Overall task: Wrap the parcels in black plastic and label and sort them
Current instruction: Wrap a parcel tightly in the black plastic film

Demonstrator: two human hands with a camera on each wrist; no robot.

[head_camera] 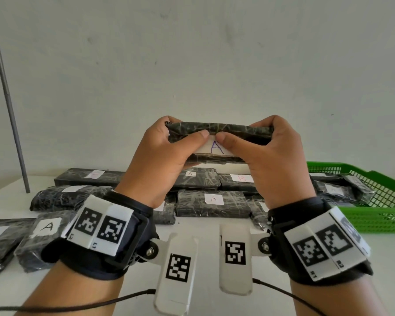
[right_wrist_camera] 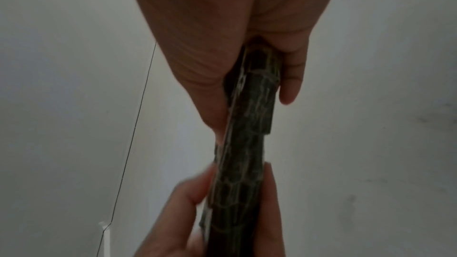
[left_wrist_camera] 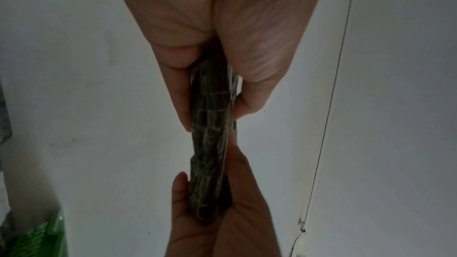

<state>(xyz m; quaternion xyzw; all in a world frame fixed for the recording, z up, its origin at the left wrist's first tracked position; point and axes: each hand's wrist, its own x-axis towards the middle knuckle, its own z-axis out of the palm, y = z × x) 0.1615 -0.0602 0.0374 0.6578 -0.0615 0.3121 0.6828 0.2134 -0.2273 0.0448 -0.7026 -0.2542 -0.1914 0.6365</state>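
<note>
- Parcel (head_camera: 219, 131): wrapped in black plastic, held in the air above the table (head_camera: 203, 233), long axis level, broad face turned toward the person.
- Label (head_camera: 216, 148): white, marked "A", on that near face between the two thumbs. Whether it is fully stuck down cannot be told.
- Left hand (head_camera: 162, 156): pinches the parcel's left end, thumb flat on the near face at the label's upper edge, fingers curled behind.
- Right hand (head_camera: 274, 153): pinches the right end the same way, thumb tip meeting the left thumb over the label.
- Wrist views confirm it: thumb on one side and fingers on the other, parcel (left_wrist_camera: 210, 144) clamped between them; same from the right (right_wrist_camera: 247, 153).
- Step judged in hand: pressing the label home before sorting.
- Recommended practice: stroke the thumbs outward from the label's centre to its edges, backing fingers firm, so no corner lifts on the creased wrap.
- Sorting: other labelled parcels lie on the table; one marked "A" (head_camera: 212, 202) sits below the hands, one marked "B" (head_camera: 240, 180) behind it. Green basket (head_camera: 379, 215) at right holds more.
- Risk: placing with the wrong letter group; read the letter first.
</note>
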